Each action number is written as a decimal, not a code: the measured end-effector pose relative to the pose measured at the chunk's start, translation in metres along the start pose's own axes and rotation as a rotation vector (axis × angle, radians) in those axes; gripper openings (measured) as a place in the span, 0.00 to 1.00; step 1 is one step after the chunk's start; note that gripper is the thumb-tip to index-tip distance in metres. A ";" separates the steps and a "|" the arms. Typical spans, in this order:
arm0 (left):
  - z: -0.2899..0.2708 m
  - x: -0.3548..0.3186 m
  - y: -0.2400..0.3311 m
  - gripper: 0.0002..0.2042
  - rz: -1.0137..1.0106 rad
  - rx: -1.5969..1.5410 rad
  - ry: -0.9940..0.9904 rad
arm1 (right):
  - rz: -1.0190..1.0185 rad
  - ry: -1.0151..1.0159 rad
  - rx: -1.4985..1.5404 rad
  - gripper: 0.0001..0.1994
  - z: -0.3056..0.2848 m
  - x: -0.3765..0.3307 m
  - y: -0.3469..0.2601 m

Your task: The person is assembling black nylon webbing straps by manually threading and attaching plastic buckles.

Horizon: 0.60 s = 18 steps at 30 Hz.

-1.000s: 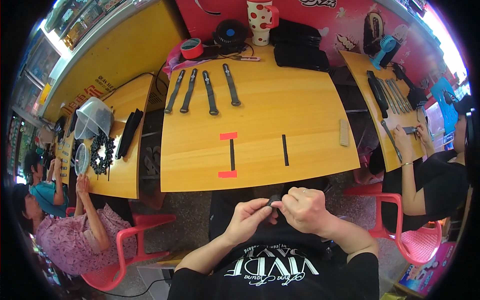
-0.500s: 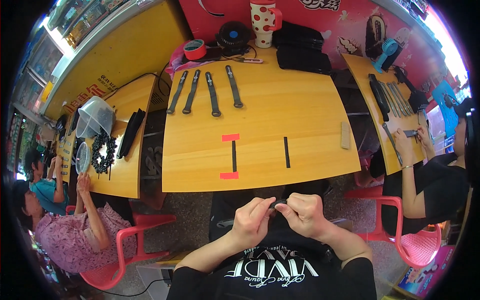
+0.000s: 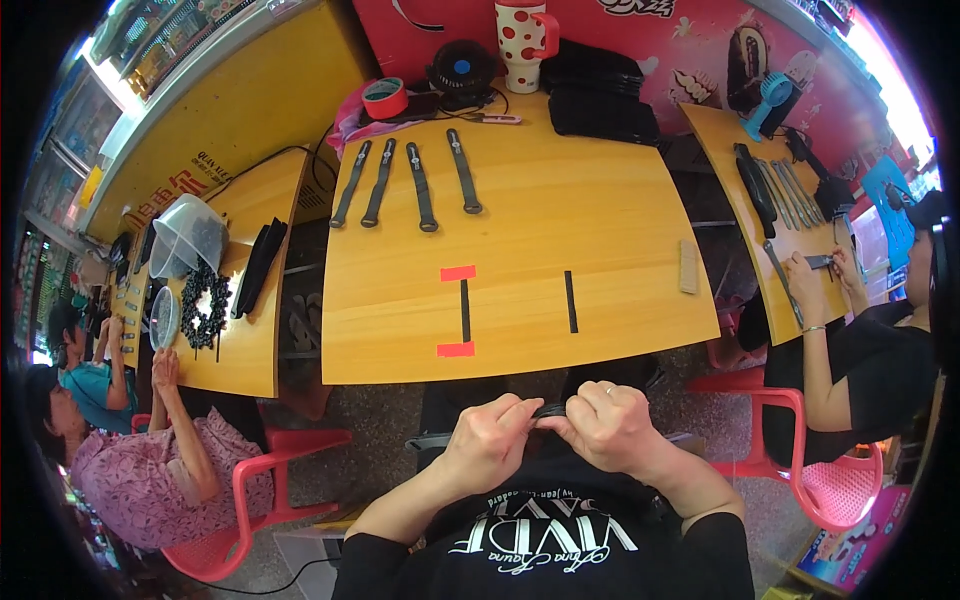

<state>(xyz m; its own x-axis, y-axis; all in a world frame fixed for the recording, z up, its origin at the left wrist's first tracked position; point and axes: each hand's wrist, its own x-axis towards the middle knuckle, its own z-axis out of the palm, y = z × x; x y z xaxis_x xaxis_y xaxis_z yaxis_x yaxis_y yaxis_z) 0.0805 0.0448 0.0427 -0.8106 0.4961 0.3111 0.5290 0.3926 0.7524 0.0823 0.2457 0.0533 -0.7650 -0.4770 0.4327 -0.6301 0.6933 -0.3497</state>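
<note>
Between my two hands, just off the near table edge, is a black strap, mostly covered by my fingers. My left hand is closed on its left part, and a dark strip shows beyond that hand. My right hand pinches the other part with the thumb pointing left. On the wooden table ahead, several dark straps with looped ends lie side by side. Nearer, a black strip lies between two pieces of red tape, with a second black strip to its right.
A red tape roll, a black fan, a dotted tumbler and stacked black pouches stand along the back. A tan block lies at the right edge. People sit at side tables left and right on red chairs.
Both hands have turned slightly around the strap, and my left hand has shifted a little left. The head view has moved slightly; the straps on the table lie as before.
</note>
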 end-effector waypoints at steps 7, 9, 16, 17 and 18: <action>0.023 -0.007 0.002 0.17 0.097 -0.083 0.233 | 0.260 0.068 0.567 0.20 0.011 -0.005 -0.009; 0.024 -0.005 0.001 0.17 0.093 -0.073 0.233 | 0.241 0.125 0.493 0.20 0.014 -0.002 -0.012; 0.031 -0.004 0.003 0.11 -0.123 -0.138 0.284 | 0.172 0.239 0.262 0.15 0.025 -0.006 -0.009; 0.033 -0.005 0.004 0.11 -0.123 -0.139 0.283 | 0.173 0.239 0.261 0.15 0.027 -0.006 -0.009; 0.035 -0.005 0.005 0.09 -0.193 -0.235 0.272 | 0.159 0.277 0.218 0.14 0.030 -0.006 -0.008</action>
<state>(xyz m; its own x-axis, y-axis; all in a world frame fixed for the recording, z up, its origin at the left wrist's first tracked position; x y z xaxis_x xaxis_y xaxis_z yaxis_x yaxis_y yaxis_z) 0.0964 0.0712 0.0243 -0.9431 0.1953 0.2692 0.3139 0.2553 0.9145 0.0885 0.2267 0.0287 -0.8093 -0.1881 0.5565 -0.5427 0.6019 -0.5858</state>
